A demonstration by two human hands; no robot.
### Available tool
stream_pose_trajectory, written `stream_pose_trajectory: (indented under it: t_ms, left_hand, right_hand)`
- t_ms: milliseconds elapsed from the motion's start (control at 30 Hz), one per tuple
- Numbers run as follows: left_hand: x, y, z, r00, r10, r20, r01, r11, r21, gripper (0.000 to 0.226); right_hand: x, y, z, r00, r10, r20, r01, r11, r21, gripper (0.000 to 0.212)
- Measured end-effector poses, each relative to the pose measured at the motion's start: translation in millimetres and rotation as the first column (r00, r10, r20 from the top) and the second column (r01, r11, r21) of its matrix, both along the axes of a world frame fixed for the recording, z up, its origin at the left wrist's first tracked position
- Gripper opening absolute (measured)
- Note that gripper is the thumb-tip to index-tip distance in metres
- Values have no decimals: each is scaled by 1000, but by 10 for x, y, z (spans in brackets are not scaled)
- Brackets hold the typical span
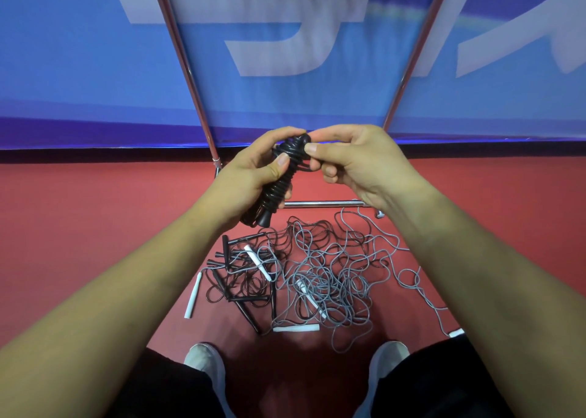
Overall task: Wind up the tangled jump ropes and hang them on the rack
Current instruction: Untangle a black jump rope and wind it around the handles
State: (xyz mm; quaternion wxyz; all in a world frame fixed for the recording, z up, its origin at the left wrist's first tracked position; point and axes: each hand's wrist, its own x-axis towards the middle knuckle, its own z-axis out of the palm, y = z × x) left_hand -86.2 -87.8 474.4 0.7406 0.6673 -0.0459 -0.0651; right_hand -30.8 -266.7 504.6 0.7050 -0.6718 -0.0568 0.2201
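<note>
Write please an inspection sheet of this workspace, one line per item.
Surface: red sports floor.
Job's things: black jump rope wound into a bundle, held; tangled pile of black and grey ropes on the floor; chrome tube rack behind it.
Clutter: nothing seen.
Grippers: left hand grips the bundle; right hand pinches its upper end.
Cables: nothing seen.
Surroundings: blue banner with pale lettering; grey shoes.

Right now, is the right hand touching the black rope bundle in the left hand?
Touching. The head view shows the right hand pinching the top end of the black rope bundle, with no gap; the left hand grips its middle.
</note>
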Motion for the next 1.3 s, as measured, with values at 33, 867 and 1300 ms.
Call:
stream_pose_trajectory:
  t_ms: [33,867,1300]
  left_hand:
    - [-3,0,-4,1000,0,-1,0,1000,-1,44]
    - [-36,-106,10,998,-15,-53,10,996,-89,41]
    - [-1,-52,20,970,-164,-181,132,975,-178,45]
  right_hand:
    - [-1,3,0,1000,-5,7,5,1000,-11,17]
    - [29,0,-21,925,-1,381,109,959,-261,21]
    - [42,-134,93,813,193,549,141,850,-508,5]
